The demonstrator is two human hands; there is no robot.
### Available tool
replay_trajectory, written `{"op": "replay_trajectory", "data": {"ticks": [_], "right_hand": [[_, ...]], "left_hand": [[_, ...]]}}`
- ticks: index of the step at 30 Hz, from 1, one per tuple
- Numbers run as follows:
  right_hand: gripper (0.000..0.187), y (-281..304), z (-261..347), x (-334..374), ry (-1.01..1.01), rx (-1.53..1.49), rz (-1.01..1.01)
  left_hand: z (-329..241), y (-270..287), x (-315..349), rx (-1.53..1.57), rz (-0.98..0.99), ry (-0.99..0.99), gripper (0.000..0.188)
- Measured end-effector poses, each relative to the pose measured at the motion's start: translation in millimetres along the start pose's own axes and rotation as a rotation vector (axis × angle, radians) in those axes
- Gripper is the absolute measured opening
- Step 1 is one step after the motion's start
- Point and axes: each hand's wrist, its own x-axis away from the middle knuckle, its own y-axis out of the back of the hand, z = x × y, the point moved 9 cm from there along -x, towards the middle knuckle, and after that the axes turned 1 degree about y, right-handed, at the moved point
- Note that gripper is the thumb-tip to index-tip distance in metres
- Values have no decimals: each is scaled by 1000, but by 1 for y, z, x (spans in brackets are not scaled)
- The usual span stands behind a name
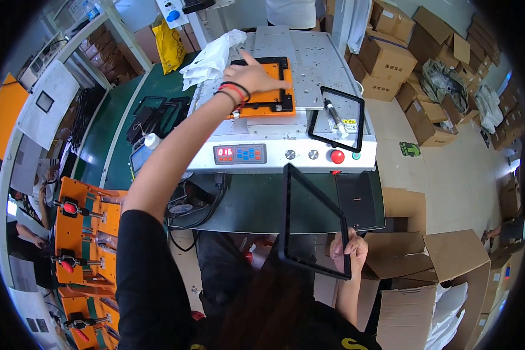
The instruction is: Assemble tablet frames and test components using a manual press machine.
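My left hand reaches over an orange fixture on the white machine, its fingers spread, with one fingertip at the fixture's right side. Partly under that hand, a black rectangular frame lies in the fixture. Close to my body, my right hand grips another black rectangular frame by its right side and holds it tilted above my lap. A third black frame rests on the machine's right front part, with a clear syringe lying across it.
The machine's front panel carries a display, knobs and a red button. White plastic sheeting lies beside the fixture. Orange clamp fixtures are stacked at lower left. An open cardboard box stands at lower right; more boxes lie behind.
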Motion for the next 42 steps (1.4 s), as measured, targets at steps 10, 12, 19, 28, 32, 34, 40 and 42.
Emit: {"op": "replay_trajectory", "data": {"ticks": [10,12,19,28,32,34,40,42], "right_hand": [[14,-57,47,-108,318,847,-245],[14,-77,29,-143,314,908,-181],[15,-149,-41,-212,417,1350,-73],[16,-151,-61,-220,328,1391,-75],[16,-152,-67,-228,362,1421,-34],[18,-155,-67,-228,374,1443,-29],[30,-149,-62,-200,322,1403,-26],[36,-169,-58,-185,537,1609,67]], "left_hand": [[80,129,92,814,-171,-503,62],[117,149,144,1279,-350,-498,53],[187,89,273,1506,-466,-294,115],[230,40,298,1633,-457,-108,119],[236,38,294,1637,-458,-84,117],[234,36,290,1649,-448,-103,118],[223,30,280,1658,-395,-116,119],[217,28,280,1657,-373,-118,119]]}}
